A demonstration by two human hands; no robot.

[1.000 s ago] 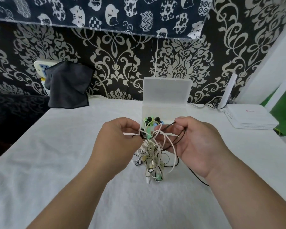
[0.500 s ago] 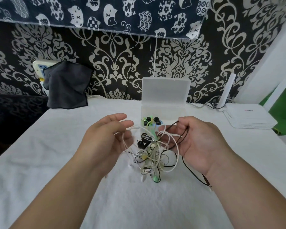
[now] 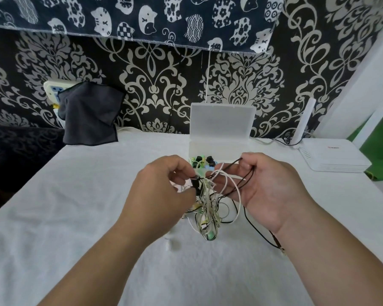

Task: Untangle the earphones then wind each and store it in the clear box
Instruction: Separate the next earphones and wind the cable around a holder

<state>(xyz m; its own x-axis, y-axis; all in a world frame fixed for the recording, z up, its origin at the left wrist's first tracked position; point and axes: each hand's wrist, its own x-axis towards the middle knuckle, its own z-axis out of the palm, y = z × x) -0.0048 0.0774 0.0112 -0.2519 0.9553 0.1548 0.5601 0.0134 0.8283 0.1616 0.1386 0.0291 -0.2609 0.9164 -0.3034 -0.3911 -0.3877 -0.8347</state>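
Note:
A tangle of white, black and green earphone cables [image 3: 208,208] hangs between my hands above the white table. My left hand [image 3: 161,195] pinches a black earbud and cords at the top of the tangle. My right hand [image 3: 268,188] holds loops of black and white cable in curled fingers. A black cable with a plug [image 3: 279,248] trails down to the cloth under my right wrist. The clear box [image 3: 219,146] stands just behind the hands, lid up, with wound earphones [image 3: 202,162] in black, green and blue inside.
A white router [image 3: 332,157] with an upright antenna sits at the back right. A dark grey cloth [image 3: 89,115] hangs over a wall socket at the back left. The table [image 3: 64,217] is covered in white cloth, with patterned wallpaper behind it.
My left hand, open and apart half a second ago, has come back in and pinched the top of the tangle. The right hand kept its hold on the loops.

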